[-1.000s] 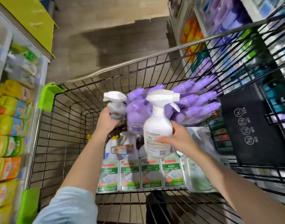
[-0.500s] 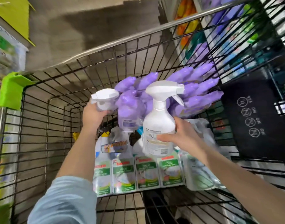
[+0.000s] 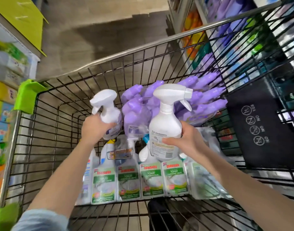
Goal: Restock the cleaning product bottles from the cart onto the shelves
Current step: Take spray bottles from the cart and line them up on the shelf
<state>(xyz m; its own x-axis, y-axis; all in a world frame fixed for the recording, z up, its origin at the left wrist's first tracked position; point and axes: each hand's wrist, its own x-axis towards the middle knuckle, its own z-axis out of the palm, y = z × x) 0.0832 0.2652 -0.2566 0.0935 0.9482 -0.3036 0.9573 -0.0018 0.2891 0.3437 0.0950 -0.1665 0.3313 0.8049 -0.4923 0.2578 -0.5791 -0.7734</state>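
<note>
Right bottle: a white plastic trigger sprayer (image 3: pixel 165 125), held upright above the load in the cart, just in front of the purple bottles; smooth rounded shoulders, narrow neck, nozzle pointing right, printed label low on the body
Right hand: the right hand (image 3: pixel 188 140) grips the lower body of that sprayer, fingers curled behind it, thumb laid across the label on the near side; bare forearm comes in from the lower right
Left bottle: a smaller white sprayer (image 3: pixel 109 115), lifted over the cart's middle and tilted, its head leaning left; slightly blurred, with a purplish label
Left hand: the left hand (image 3: pixel 94 127) is wrapped round that bottle's body from the near side, back of the hand toward the camera; the arm runs down to a pale blue sleeve (image 3: pixel 41 220)
Purple bottles: a cluster of glossy lilac bottles (image 3: pixel 204 99) lying slanted against the far right of the cart, necks pointing up and right
Toilet cleaner: a row of white bottles with green labels (image 3: pixel 151 179) along the near side of the cart, below both hands
Cart: black wire mesh (image 3: pixel 48 130) with a bare metal top rail and bright green plastic corner guards (image 3: pixel 28 95); a black panel (image 3: pixel 263 127) with white round symbols hangs on its right side
Shelves: packed store shelves on the left (image 3: pixel 1 114), yellow and green packs, and on the right (image 3: pixel 226 22), purple, orange and blue
Floor: grey-brown wood-look planks (image 3: pixel 101 39) beyond the cart
</note>
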